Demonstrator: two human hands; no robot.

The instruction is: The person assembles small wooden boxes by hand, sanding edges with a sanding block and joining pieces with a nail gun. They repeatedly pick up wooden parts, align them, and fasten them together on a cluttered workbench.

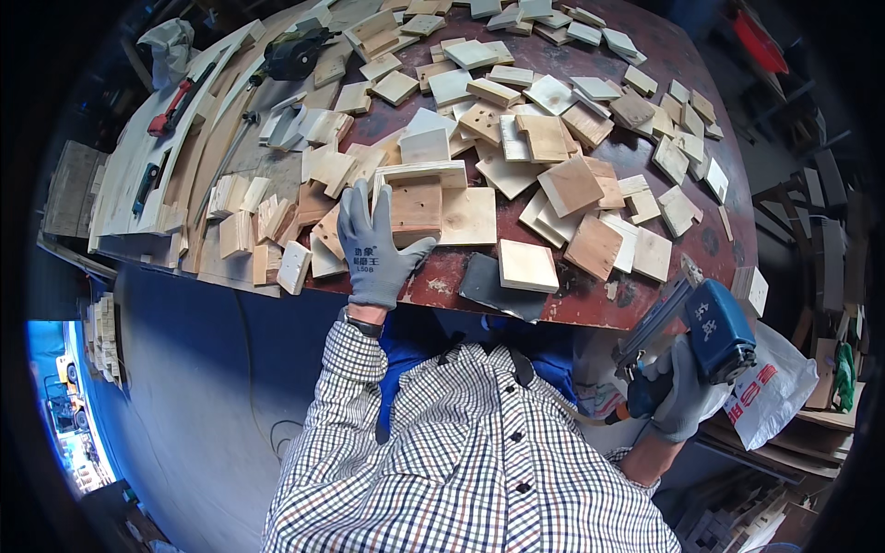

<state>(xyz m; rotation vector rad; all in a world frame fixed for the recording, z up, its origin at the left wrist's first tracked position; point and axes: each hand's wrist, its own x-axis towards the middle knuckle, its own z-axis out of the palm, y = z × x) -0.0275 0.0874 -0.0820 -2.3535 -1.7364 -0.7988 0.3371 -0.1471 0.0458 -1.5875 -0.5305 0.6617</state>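
Note:
My left hand (373, 249), in a grey glove, rests against the left side of a small wooden assembly (417, 210). Its fingers are stretched and spread, the thumb by the near edge. An upright strip of wood runs along the assembly's far side, and a pale square block (468, 217) lies against its right. Off the table's front right edge, my gloved right hand (684, 392) is wrapped round the handle of a blue nail gun (719, 327). Its long magazine slants to the left, and an air hose joins the grip.
Loose wooden blocks (567, 184) cover much of the dark red table (442, 292). A pale block (528, 266) sits on a black pad (498, 290) at the front edge. Long boards (138, 207), a red-handled tool (171, 115) and a black tool (295, 55) lie left. A plastic bag (779, 382) hangs right.

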